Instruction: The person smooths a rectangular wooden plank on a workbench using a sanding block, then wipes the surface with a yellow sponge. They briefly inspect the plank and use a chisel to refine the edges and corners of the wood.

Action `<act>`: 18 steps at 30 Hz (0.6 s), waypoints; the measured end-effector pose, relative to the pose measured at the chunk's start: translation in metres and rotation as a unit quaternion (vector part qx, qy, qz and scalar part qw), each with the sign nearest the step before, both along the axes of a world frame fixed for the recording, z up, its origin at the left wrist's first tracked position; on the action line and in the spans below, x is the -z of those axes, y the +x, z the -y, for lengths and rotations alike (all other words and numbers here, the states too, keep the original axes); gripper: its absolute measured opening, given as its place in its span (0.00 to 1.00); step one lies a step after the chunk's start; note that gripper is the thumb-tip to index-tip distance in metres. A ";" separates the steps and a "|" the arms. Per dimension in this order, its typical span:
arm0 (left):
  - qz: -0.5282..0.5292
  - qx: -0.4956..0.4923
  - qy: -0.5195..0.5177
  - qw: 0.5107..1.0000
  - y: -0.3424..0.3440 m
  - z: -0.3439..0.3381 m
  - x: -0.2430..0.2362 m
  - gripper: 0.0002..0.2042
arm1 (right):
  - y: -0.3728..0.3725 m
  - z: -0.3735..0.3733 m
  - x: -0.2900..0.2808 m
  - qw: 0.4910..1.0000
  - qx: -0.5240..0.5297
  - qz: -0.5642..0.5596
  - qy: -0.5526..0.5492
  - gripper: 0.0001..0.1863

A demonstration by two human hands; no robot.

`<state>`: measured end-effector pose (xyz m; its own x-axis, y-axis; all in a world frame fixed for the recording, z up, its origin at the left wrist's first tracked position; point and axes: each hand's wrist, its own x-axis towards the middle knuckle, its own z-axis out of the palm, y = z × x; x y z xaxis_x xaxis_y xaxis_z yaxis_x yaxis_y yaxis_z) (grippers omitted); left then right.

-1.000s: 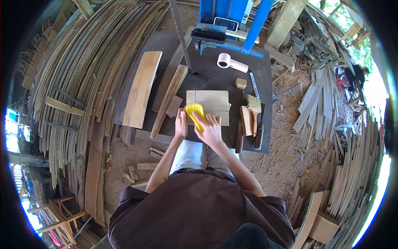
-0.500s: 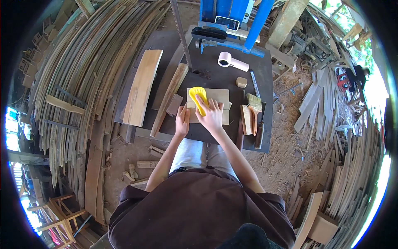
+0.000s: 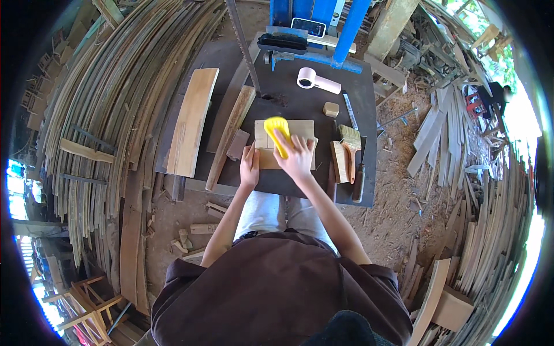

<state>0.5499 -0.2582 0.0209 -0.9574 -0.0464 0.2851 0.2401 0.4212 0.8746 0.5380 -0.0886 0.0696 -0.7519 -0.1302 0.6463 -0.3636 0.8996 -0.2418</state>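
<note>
My right hand [image 3: 296,157] is closed over a yellow plastic scrub brush [image 3: 277,127], its index finger laid along the top. The brush rests on a flat, light wooden board [image 3: 306,130] on the dark table; its underside is hidden. At the board's near left edge, my left hand [image 3: 249,164] grips it, fingers bent against the side. A small wood block [image 3: 238,144] lies just left of the board. To the right are a paintbrush [image 3: 350,144] and a pale wood piece [image 3: 339,161].
Left on the table [image 3: 271,183] lie a long plank [image 3: 194,121] and a rough wooden bar [image 3: 232,138]. A saw blade [image 3: 245,49] rises behind. Farther back are a pink handheld fan [image 3: 317,81], a small block [image 3: 330,109], a marker [image 3: 350,109] and a blue metal frame [image 3: 346,34].
Over the board, the brush and my right hand have shifted slightly to the right. My left hand keeps its hold on the board's edge. The whole view has shifted a little.
</note>
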 end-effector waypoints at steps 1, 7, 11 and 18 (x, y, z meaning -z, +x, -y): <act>0.005 0.004 -0.001 1.000 -0.001 -0.002 -0.002 0.18 | -0.011 0.000 0.000 1.000 0.005 -0.006 -0.008 0.34; -0.028 0.002 -0.007 1.000 -0.001 0.000 0.007 0.18 | 0.018 0.012 0.006 1.000 -0.011 0.004 -0.010 0.32; -0.033 0.013 0.014 0.999 0.000 -0.001 0.003 0.17 | 0.073 0.003 0.019 0.997 -0.074 0.003 0.021 0.33; 0.004 -0.003 0.016 1.000 0.001 -0.003 -0.004 0.17 | 0.008 -0.020 0.001 1.000 0.007 -0.006 0.012 0.34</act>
<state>0.5513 -0.2547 0.0252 -0.9594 -0.0601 0.2757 0.2308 0.3946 0.8894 0.5458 -0.0681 0.0690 -0.7460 -0.1352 0.6521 -0.3534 0.9103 -0.2156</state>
